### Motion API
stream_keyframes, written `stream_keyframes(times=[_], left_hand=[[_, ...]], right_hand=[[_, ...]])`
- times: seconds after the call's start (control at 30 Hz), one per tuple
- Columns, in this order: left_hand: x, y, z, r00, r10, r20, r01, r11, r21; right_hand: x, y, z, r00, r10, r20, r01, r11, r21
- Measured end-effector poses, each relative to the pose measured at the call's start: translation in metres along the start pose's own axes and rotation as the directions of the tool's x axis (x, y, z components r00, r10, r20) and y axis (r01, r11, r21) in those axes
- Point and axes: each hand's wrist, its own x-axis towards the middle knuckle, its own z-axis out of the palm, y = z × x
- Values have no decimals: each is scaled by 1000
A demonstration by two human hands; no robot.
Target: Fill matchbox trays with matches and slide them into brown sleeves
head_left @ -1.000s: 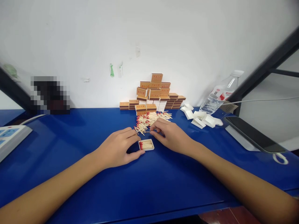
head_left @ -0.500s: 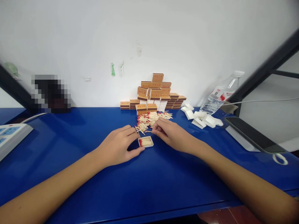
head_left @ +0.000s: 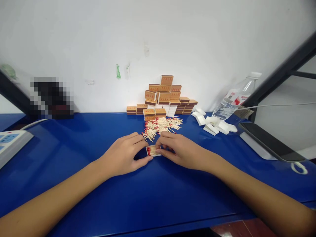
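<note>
A small white matchbox tray (head_left: 155,155) holds a layer of red-tipped matches (head_left: 151,150), their heads toward the left. My left hand (head_left: 125,153) steadies the tray from its left end, with the thumb at the near edge and the fingers at the far edge. Over the tray's right part, my right hand (head_left: 175,148) is closed in a pinch on a match, which its fingers mostly hide. Just beyond the hands lies a loose heap of matches (head_left: 161,125) with red heads.
Stacked matchboxes (head_left: 164,97) stand against the wall behind the heap. White empty trays (head_left: 214,125) lie to the right, near a leaning water bottle (head_left: 233,97) and a phone (head_left: 271,140). A power strip (head_left: 14,143) sits at the left on the blue table (head_left: 138,200).
My right hand has come left and nearer, from the edge of the match heap to over the tray, carrying a match. My left hand has stayed at the tray.
</note>
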Motion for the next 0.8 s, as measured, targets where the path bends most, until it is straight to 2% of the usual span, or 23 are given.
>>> stream_keyframes(times=[0.2,0.33,0.4,0.5,0.63,0.8], left_hand=[[1,0,-1,1000,12,14,-12,1000,-4],[1,1,-2,1000,24,-9,-24,1000,-3],[2,1,-2,999,31,-19,-31,1000,-3],[2,2,-2,999,31,-17,-31,1000,-3],[2,0,-2,1000,9,3,-9,1000,14],[1,-1,-1,1000,10,1,-10,1000,15]], right_hand=[[1,2,0,999,-28,-16,29,999,36],[3,28,-15,973,57,-224,-75,995,-72],[4,42,-22,956,118,-267,-158,978,-133],[4,54,-25,966,190,-174,-217,964,-151],[3,52,-19,966,248,-72,-256,954,-155],[2,48,-16,980,196,-23,-198,972,-126]])
